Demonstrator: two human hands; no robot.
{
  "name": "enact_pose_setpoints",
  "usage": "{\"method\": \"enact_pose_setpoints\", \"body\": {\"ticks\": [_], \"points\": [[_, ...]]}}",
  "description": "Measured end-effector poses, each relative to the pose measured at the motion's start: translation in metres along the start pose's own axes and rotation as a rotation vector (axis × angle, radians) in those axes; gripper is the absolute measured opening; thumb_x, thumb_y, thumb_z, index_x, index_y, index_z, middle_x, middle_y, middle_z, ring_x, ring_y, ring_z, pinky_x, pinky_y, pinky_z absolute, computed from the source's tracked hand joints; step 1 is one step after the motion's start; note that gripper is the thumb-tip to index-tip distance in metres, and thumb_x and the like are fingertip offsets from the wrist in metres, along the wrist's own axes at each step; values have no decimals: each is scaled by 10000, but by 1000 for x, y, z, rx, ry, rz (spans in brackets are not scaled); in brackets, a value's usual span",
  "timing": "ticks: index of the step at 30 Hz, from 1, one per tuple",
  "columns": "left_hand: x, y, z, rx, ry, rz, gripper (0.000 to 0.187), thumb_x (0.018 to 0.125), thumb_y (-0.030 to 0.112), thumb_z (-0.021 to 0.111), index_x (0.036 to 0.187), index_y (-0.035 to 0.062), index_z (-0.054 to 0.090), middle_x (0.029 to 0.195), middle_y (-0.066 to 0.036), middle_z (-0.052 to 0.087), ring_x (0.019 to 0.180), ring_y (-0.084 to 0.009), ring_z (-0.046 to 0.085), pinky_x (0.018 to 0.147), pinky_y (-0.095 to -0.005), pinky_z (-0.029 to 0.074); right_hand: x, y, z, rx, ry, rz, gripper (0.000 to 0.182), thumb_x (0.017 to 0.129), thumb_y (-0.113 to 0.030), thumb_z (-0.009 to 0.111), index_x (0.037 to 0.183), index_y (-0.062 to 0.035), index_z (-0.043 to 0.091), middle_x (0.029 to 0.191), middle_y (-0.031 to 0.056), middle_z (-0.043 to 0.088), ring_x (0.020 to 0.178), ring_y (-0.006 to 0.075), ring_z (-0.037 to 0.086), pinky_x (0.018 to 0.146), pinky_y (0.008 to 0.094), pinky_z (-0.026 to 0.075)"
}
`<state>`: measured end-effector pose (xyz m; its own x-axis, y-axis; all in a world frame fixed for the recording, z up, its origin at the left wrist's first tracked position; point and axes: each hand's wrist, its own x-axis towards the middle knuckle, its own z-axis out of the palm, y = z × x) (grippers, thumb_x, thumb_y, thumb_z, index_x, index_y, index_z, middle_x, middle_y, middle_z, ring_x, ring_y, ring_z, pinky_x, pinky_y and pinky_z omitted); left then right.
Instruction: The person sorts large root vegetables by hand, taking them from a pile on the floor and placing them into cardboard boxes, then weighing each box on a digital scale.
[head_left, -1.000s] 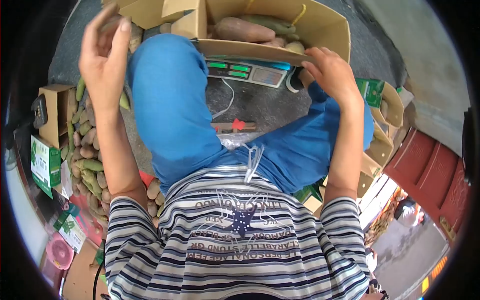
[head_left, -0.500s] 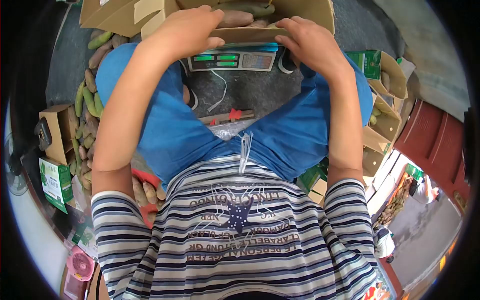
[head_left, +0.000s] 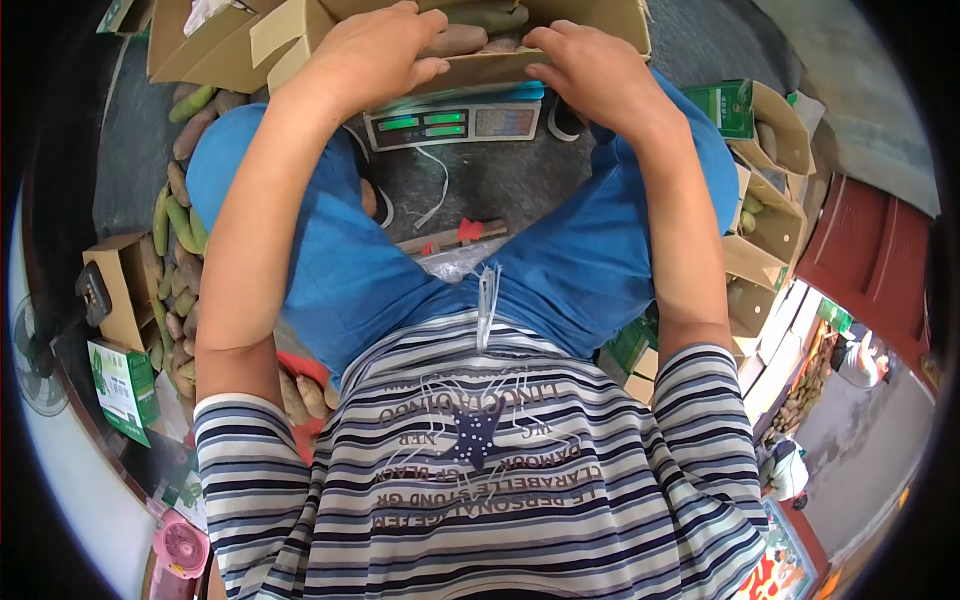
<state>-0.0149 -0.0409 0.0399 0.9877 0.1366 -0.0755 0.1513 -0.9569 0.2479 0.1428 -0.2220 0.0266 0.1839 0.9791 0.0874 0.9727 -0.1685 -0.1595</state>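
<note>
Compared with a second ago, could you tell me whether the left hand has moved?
Yes. The left hand has come down from beside the knee, across to the near edge of the cardboard box above the scale.

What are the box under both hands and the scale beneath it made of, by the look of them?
The box looks like plain brown corrugated cardboard, matte, with folded flaps and raw edges; the left hand and right hand rest on its near wall. The scale seems to be hard grey plastic, smooth, with lit green displays; its top is hidden.
</note>
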Motion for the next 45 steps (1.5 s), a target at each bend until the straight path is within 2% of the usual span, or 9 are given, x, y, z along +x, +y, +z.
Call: {"method": "enact_pose_setpoints", "body": {"ticks": [7, 14, 20, 24, 30, 36, 40, 41, 45], "points": [[7, -8, 7, 0, 6, 33, 351, 841, 260, 609, 1130, 72, 538, 1007, -147, 573, 960, -343, 566, 794, -428, 459, 14, -14, -2, 77, 121, -67, 209, 827, -265, 611, 911, -74, 627, 857, 95, 648, 832, 294, 637, 692, 415, 518], [7, 3, 0, -38, -67, -39, 367, 823, 257, 628, 1129, 78, 534, 999, -156, 575, 957, -351, 567, 789, -430, 459, 14, -19, 12, 74, -62, -91, 260, 831, -273, 614, 839, -13, 608, 656, 144, 626, 666, 343, 634, 600, 438, 502], [-1, 2, -3, -66, -88, 15, 414, 814, 281, 625, 1172, 90, 542, 1061, -149, 585, 990, -345, 566, 830, -433, 464, 8, -17, -3, 95, -193, 36, 201, 848, -228, 595, 947, -52, 597, 871, 150, 641, 849, 339, 618, 709, 447, 490], [6, -3, 17, -76, -30, -67, 275, 816, 279, 581, 1081, 258, 650, 905, -75, 666, 903, -318, 629, 729, -438, 521, 9, -35, -28, 137, -145, -11, 146, 865, -176, 575, 955, -62, 593, 884, 151, 633, 808, 359, 603, 671, 427, 473], [22, -1, 11, -42, -155, -153, 302, 776, 300, 663, 997, 98, 699, 1035, -113, 673, 987, -263, 637, 765, -401, 526, 22, -100, -53, 628, -52, -398, 234, 771, -70, 669, 994, -16, 627, 750, 108, 602, 649, 225, 584, 581, 325, 452], [24, -1, 7, -100, -184, -165, 346, 747, 329, 701, 1011, 106, 698, 1016, -78, 679, 959, -243, 642, 752, -402, 495, 54, -210, -86, 691, -280, -969, 575, 696, -274, 723, 1203, -43, 578, 653, 20, 502, 564, 198, 514, 527, 329, 404], [14, -4, 0, -106, -182, -201, 350, 754, 336, 695, 1023, 113, 696, 1006, -69, 679, 957, -234, 639, 750, -404, 468, 41, -242, -75, 753, -152, -1065, 440, 653, -226, 747, 1044, -60, 635, 603, 25, 418, 557, 199, 504, 512, 321, 417], [11, -5, -2, -102, -191, -215, 348, 759, 337, 691, 1027, 116, 695, 1009, -67, 679, 960, -233, 638, 750, -404, 465, 43, -236, -75, 749, -233, -1089, 260, 671, -197, 745, 865, -64, 633, 620, 36, 465, 557, 213, 516, 507, 330, 423], [15, -14, 6, -45, -199, -236, 327, 776, 324, 671, 1029, 118, 695, 1023, -59, 677, 971, -238, 635, 749, -408, 470, 36, -186, -64, 687, -378, -838, 115, 742, -107, 678, 724, -57, 576, 626, 82, 516, 547, 254, 525, 500, 361, 402]]}}
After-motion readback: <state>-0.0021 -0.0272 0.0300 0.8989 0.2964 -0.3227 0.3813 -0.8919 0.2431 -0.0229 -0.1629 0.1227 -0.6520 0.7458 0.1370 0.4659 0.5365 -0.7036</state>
